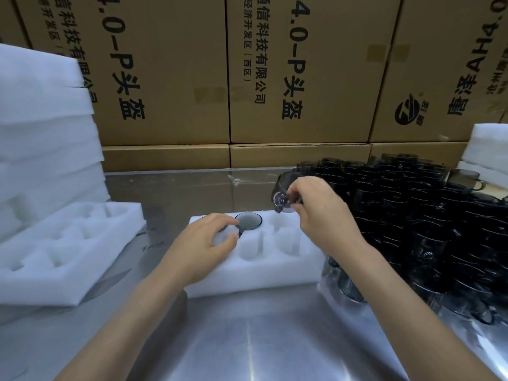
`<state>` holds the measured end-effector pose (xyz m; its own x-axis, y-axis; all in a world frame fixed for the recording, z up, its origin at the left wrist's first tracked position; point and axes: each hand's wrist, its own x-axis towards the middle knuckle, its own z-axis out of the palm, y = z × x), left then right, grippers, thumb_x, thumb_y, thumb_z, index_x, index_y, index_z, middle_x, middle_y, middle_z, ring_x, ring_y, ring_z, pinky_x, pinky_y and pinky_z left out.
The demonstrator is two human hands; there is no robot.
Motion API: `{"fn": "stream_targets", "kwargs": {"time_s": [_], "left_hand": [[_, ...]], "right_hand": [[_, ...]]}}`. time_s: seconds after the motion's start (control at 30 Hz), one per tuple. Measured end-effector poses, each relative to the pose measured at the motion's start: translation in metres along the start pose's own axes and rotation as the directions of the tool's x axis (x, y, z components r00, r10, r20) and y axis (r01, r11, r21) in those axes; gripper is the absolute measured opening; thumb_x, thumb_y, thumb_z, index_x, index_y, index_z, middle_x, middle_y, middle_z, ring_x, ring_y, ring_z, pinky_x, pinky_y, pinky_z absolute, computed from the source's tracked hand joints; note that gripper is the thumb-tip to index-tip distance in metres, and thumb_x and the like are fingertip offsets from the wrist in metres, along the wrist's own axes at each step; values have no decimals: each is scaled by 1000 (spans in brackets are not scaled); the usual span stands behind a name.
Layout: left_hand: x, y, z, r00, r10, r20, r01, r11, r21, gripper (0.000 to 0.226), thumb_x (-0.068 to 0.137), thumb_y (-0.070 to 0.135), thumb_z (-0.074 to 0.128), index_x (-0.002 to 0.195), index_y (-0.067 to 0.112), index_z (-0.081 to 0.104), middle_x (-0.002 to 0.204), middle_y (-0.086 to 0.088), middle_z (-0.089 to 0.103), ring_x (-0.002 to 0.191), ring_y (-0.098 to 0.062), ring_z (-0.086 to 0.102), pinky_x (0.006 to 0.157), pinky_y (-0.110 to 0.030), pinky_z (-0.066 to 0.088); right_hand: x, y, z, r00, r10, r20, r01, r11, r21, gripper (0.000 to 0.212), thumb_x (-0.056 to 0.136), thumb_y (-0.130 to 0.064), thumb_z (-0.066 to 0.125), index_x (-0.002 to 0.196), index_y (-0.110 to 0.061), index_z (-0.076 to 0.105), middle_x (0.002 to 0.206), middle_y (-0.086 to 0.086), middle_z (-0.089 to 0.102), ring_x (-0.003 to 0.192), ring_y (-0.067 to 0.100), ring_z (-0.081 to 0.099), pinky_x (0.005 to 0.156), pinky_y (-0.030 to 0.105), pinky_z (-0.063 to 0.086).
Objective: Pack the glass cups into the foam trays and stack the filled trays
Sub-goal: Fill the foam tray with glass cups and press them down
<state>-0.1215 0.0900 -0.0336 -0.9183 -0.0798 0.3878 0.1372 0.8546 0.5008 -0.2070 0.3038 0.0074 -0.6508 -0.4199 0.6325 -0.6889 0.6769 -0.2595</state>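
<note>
A white foam tray (255, 273) with round pockets lies in the middle of the steel table. One dark glass cup (248, 220) sits in a far pocket of it. My left hand (203, 243) rests on the tray's left part, fingers spread beside that cup, and may cover another cup. Above the tray's far right corner, my right hand (321, 213) holds a tilted glass cup (284, 192). A large heap of dark glass cups (417, 224) fills the table's right side.
An empty foam tray (63, 248) lies at the left, with a tall stack of foam sheets (41, 127) behind it. More foam (486, 149) stands at the far right. Printed cardboard boxes (288, 78) wall off the back. The steel table (247, 339) reaches to the front.
</note>
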Motion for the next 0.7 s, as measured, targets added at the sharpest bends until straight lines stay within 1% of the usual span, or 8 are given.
{"fn": "stream_targets", "kwargs": {"time_s": [0.1, 0.17, 0.23, 0.33, 0.47, 0.57, 0.63, 0.7], "left_hand": [[0, 4, -2, 997, 64, -33, -60, 992, 115, 32, 93, 33, 50, 124, 31, 54, 115, 19, 55, 108, -6, 49, 85, -22, 34], [0, 8, -5, 994, 103, -44, -95, 982, 163, 38, 91, 35, 50, 128, 28, 52, 116, 14, 57, 108, -9, 50, 87, -23, 32], [1, 13, -5, 992, 117, -53, -107, 979, 173, 42, 91, 34, 54, 132, 25, 49, 119, 11, 57, 110, -12, 50, 92, -24, 33], [6, 22, -2, 993, 100, -59, -94, 989, 112, 51, 90, 34, 57, 139, 28, 42, 132, 15, 51, 121, -9, 44, 99, -26, 34], [20, 35, 8, 993, 112, 36, -112, 994, -11, 64, 89, 32, 58, 146, 34, 29, 144, 24, 35, 134, 1, 27, 100, -11, 19], [27, 40, 15, 985, 144, 97, -135, 987, -91, 71, 84, 22, 60, 146, 35, 28, 137, 35, 27, 133, 7, 22, 96, 2, 14], [28, 40, 19, 981, 134, 137, -119, 986, -117, 75, 78, 25, 58, 146, 35, 28, 143, 30, 28, 134, 7, 22, 100, -1, 16], [28, 39, 22, 977, 125, 172, -105, 987, -124, 81, 69, 31, 51, 146, 34, 28, 149, 24, 27, 137, 6, 22, 109, -13, 22]], "right_hand": [[-5, 0, 12, 995, -76, 62, 81, 994, -79, 27, 86, 4, 49, 99, -20, 49, 105, -12, 48, 117, 4, 34, 64, 30, 45], [-5, 0, 15, 993, -106, 53, 111, 989, -102, 26, 85, 3, 53, 97, -20, 51, 101, -10, 51, 110, 8, 39, 62, 26, 38], [-5, 0, 16, 988, -146, 45, 151, 978, -142, 23, 83, 1, 58, 95, -18, 55, 94, -7, 56, 100, 15, 46, 68, 24, 32], [-5, 4, 19, 983, -175, 52, 182, 958, -223, 24, 79, 4, 61, 94, -14, 60, 86, -3, 60, 99, 23, 52, 76, 25, 31], [-6, 9, 19, 986, -156, 53, 165, 949, -268, 27, 79, 5, 59, 99, -13, 64, 85, -1, 61, 100, 25, 53, 81, 25, 31], [-6, 9, 22, 979, -180, 99, 199, 953, -227, 26, 85, 1, 56, 103, -15, 64, 92, -2, 60, 106, 21, 50, 79, 22, 34], [-7, 9, 25, 980, -149, 130, 173, 965, -196, 23, 90, -5, 53, 106, -20, 61, 99, -6, 56, 113, 13, 44, 70, 19, 35], [-6, 10, 27, 984, -98, 147, 121, 981, -153, 22, 93, -8, 51, 108, -22, 60, 103, -7, 55, 116, 10, 39, 66, 25, 44]]}}
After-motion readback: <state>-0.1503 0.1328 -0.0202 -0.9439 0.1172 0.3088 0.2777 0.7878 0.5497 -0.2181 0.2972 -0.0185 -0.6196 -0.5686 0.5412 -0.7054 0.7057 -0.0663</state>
